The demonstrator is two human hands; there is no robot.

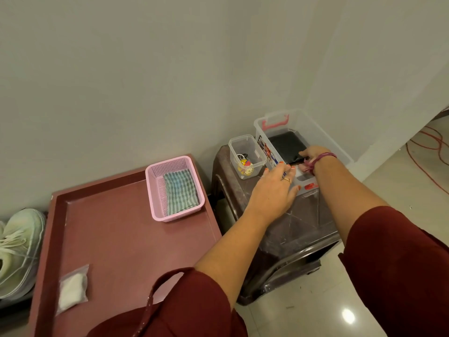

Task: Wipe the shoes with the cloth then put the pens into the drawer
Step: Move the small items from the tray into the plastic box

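Maroon sleeves frame both our forearms, stretched out over a dark stool [286, 229]. Our right hand [313, 154] dips inside a clear box [315, 132], its fingers curled round a dark pen [297, 162] lying just beside a black pouch [286, 144]. Our left hand [274, 188] lies flat on the box's near rim, fingers straight. Left of these fingers stands a small clear tub [246, 155], near but apart. Farther left, the red bench [126, 239] carries a pink basket [173, 188] holding the folded striped cloth [181, 192]; pale shoes [18, 249] sit beyond the bench's far edge.
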